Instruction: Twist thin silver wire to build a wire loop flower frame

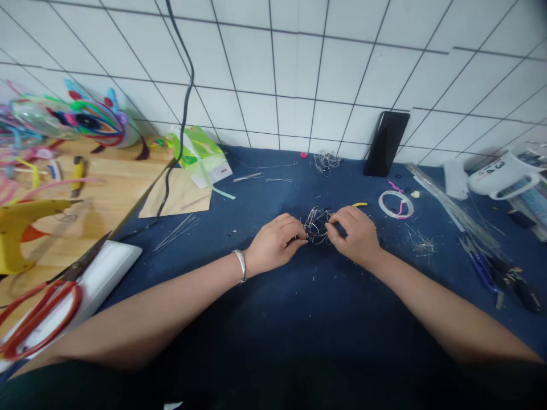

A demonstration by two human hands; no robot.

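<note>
Between my two hands is a tangled ball of thin silvery wire, resting on or just above the dark blue cloth. My left hand pinches its left side with thumb and fingertips; a silver bracelet circles that wrist. From the right, my right hand grips the wire with thumb and forefinger. A yellow piece shows just behind the right hand. Further back, another loose wire tangle lies near the wall. Short wire pieces are scattered to the right of my right hand.
At left are red-handled scissors, a yellow glue gun and a black cable. A phone leans on the tiled wall. To the right lie a tape roll, a wire bundle, pliers and a white mug.
</note>
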